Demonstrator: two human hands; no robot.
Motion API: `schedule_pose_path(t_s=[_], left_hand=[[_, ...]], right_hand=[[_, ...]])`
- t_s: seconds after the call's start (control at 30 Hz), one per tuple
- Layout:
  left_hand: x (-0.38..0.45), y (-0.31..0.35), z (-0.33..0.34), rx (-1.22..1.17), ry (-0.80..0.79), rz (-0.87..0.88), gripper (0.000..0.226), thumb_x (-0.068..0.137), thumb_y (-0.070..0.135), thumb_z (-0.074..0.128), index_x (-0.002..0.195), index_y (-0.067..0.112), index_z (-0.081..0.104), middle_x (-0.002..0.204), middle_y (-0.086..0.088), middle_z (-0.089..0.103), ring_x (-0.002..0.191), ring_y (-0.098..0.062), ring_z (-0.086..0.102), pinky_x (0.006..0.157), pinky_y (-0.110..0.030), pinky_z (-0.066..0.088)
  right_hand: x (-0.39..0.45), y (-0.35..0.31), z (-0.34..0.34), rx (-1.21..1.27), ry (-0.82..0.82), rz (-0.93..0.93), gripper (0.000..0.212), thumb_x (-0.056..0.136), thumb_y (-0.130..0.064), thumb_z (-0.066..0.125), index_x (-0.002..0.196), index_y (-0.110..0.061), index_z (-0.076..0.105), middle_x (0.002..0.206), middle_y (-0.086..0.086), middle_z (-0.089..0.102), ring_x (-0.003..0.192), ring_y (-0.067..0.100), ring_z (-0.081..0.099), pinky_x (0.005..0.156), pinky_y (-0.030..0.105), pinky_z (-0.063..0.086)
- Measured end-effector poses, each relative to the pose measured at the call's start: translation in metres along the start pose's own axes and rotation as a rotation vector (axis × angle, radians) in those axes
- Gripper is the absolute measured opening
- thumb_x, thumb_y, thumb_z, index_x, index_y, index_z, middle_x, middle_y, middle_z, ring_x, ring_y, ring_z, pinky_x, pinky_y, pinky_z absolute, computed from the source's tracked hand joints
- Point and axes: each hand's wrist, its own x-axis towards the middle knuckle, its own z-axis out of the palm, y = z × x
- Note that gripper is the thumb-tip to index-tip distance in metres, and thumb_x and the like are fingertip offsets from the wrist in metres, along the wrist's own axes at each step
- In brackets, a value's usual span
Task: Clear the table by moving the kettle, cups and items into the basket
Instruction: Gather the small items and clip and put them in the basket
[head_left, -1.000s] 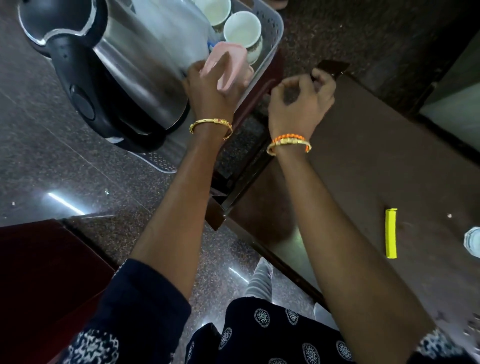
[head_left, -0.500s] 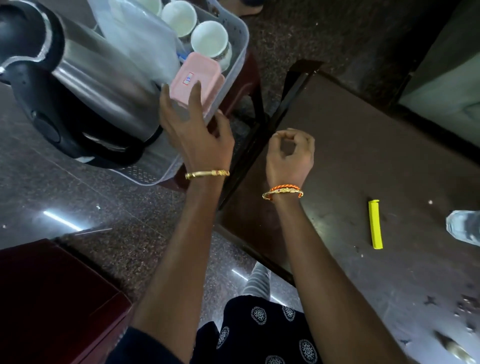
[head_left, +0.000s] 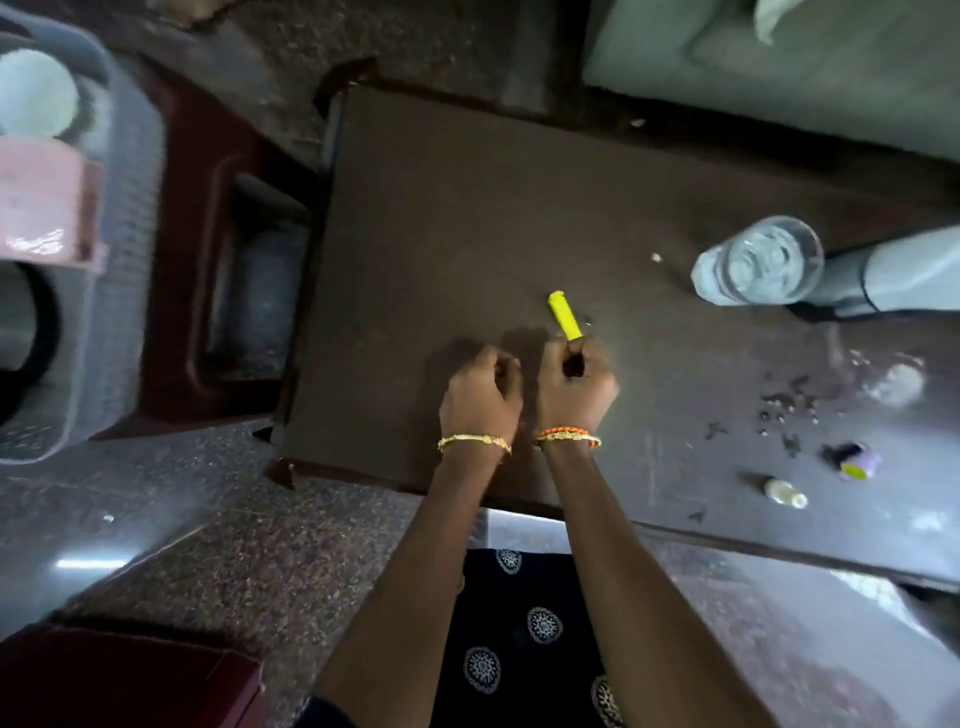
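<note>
Grasping yellow stick by near end in right hand; left hand curled, holding nothing. Advised: lift level, clear of glass, towards basket.

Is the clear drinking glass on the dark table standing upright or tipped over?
Upright. The clear drinking glass stands on the dark table, its round open rim facing up toward the camera. Whether it holds water cannot be told.

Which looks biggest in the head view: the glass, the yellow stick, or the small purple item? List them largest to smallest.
1. glass
2. yellow stick, partly hidden in the right hand, so its full length is unsure
3. small purple item
</note>
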Motion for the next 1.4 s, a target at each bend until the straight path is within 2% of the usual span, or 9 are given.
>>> schedule_pose_path(t_s=[0.23, 0.47, 0.6, 0.7, 0.77, 0.93, 1.1, 1.27, 1.4], left_hand=[[0.009, 0.052, 0.079, 0.209, -0.120, -0.215, 0.053, 0.077, 0.066, 0.051, 0.085, 0.015, 0.065, 0.093, -0.009, 0.071, 0.095, -0.034, 0.064, 0.072, -0.034, 0.046], [-0.019, 0.089, 0.134, 0.307, 0.063, -0.183, 0.041, 0.080, 0.050, 0.057, 0.092, 0.011, 0.056, 0.088, -0.012, 0.069, 0.088, -0.036, 0.066, 0.067, -0.035, 0.044], [-0.068, 0.106, 0.180, 0.267, -0.350, 0.113, 0.023, 0.077, 0.039, 0.066, 0.082, 0.020, 0.056, 0.078, -0.004, 0.069, 0.079, -0.028, 0.066, 0.059, -0.025, 0.036], [-0.102, 0.113, 0.217, 0.248, -0.664, 0.331, 0.034, 0.069, 0.033, 0.074, 0.096, 0.023, 0.056, 0.097, -0.001, 0.059, 0.087, -0.024, 0.062, 0.064, -0.028, 0.044], [-0.116, 0.116, 0.240, 0.287, -0.717, 0.418, 0.046, 0.067, 0.030, 0.076, 0.108, 0.021, 0.057, 0.107, -0.004, 0.052, 0.097, -0.024, 0.058, 0.074, -0.033, 0.050], [-0.120, 0.120, 0.267, 0.412, -0.596, 0.502, 0.029, 0.077, 0.019, 0.068, 0.105, 0.019, 0.063, 0.109, -0.009, 0.052, 0.099, -0.027, 0.058, 0.069, -0.036, 0.051], [-0.113, 0.123, 0.260, 0.299, -0.545, 0.497, 0.021, 0.083, 0.020, 0.061, 0.104, 0.015, 0.065, 0.104, -0.010, 0.055, 0.090, -0.028, 0.060, 0.068, -0.036, 0.049], [-0.097, 0.121, 0.229, 0.164, -0.292, 0.459, 0.022, 0.089, 0.016, 0.056, 0.108, 0.009, 0.062, 0.107, -0.014, 0.054, 0.095, -0.031, 0.059, 0.076, -0.041, 0.052], [-0.077, 0.103, 0.183, 0.067, -0.072, 0.361, 0.025, 0.088, 0.008, 0.054, 0.112, 0.007, 0.061, 0.109, -0.016, 0.052, 0.099, -0.032, 0.059, 0.083, -0.043, 0.052]], right_hand=[[0.043, 0.067, -0.100, -0.131, 0.268, 0.163, 0.011, 0.080, -0.006, 0.063, 0.075, 0.001, 0.056, 0.083, 0.019, 0.058, 0.069, 0.028, 0.056, 0.067, 0.041, 0.049], [0.087, 0.119, -0.187, -0.164, 0.520, 0.402, 0.016, 0.079, -0.004, 0.057, 0.093, 0.005, 0.057, 0.101, 0.027, 0.052, 0.079, 0.041, 0.055, 0.067, 0.030, 0.036], [0.114, 0.136, -0.223, -0.167, 0.585, 0.426, 0.018, 0.080, -0.006, 0.058, 0.095, 0.004, 0.056, 0.101, 0.026, 0.052, 0.081, 0.038, 0.054, 0.066, 0.028, 0.035], [0.137, 0.152, -0.244, -0.177, 0.574, 0.515, 0.030, 0.084, -0.021, 0.062, 0.102, 0.001, 0.054, 0.107, 0.023, 0.052, 0.091, 0.035, 0.055, 0.074, 0.030, 0.037], [0.151, 0.164, -0.256, -0.197, 0.490, 0.613, 0.037, 0.085, -0.029, 0.062, 0.108, -0.002, 0.051, 0.112, 0.020, 0.054, 0.098, 0.034, 0.056, 0.080, 0.033, 0.040], [0.171, 0.178, -0.271, -0.202, 0.282, 0.672, 0.027, 0.085, -0.025, 0.059, 0.104, -0.008, 0.055, 0.101, 0.014, 0.070, 0.101, 0.030, 0.062, 0.076, 0.026, 0.043], [0.170, 0.172, -0.276, -0.156, 0.242, 0.644, 0.017, 0.081, -0.019, 0.061, 0.094, -0.009, 0.062, 0.080, 0.007, 0.072, 0.072, 0.015, 0.057, 0.058, 0.003, 0.032], [0.153, 0.146, -0.255, -0.187, 0.100, 0.535, 0.005, 0.079, -0.019, 0.061, 0.077, -0.019, 0.066, 0.052, -0.018, 0.051, 0.057, 0.009, 0.050, 0.060, 0.015, 0.036], [0.126, 0.114, -0.209, -0.146, -0.090, 0.389, 0.006, 0.078, -0.019, 0.064, 0.078, -0.018, 0.070, 0.055, -0.017, 0.055, 0.066, 0.012, 0.053, 0.062, 0.014, 0.035]])
